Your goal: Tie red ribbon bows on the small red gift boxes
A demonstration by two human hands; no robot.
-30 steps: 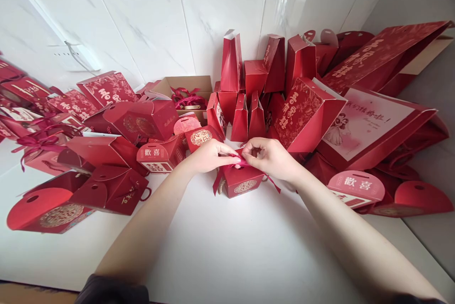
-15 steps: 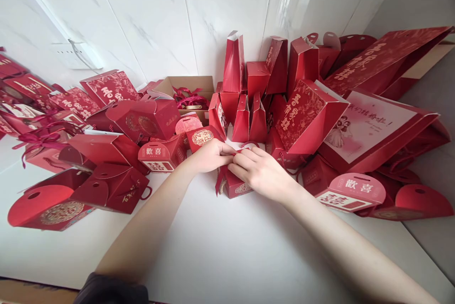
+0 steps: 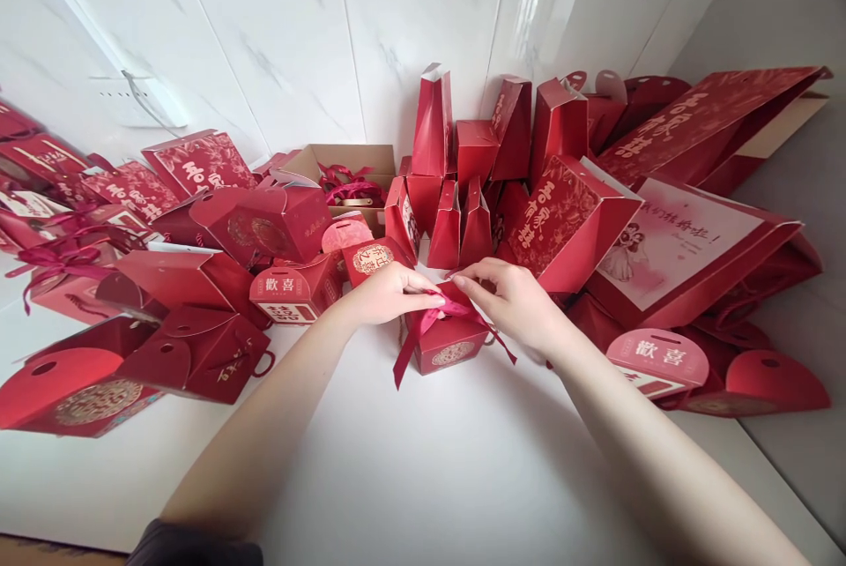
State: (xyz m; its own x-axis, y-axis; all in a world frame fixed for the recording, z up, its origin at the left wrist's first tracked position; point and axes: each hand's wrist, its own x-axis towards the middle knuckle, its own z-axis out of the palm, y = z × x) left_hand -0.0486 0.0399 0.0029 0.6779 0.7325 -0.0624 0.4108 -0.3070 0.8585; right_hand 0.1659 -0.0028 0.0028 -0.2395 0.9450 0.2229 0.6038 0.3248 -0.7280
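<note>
A small red gift box (image 3: pixel 449 347) with a gold round emblem stands on the white tabletop (image 3: pixel 423 469) in the middle. A dark red ribbon (image 3: pixel 423 330) lies across its top, with loose ends hanging down on the left and right. My left hand (image 3: pixel 387 291) pinches the ribbon at the box's top left. My right hand (image 3: pixel 512 297) pinches the ribbon at the top right, fingers curled over the box.
Several red gift boxes and paper bags crowd the back and both sides, among them a large illustrated bag (image 3: pixel 680 244) on the right. An open cardboard box (image 3: pixel 344 165) holds ribbons. A pink-handled box (image 3: pixel 661 363) lies right, tiled wall behind.
My right hand moved from over the box's front back to its top right. The ribbon now shows stretched between both hands with longer ends hanging down.
</note>
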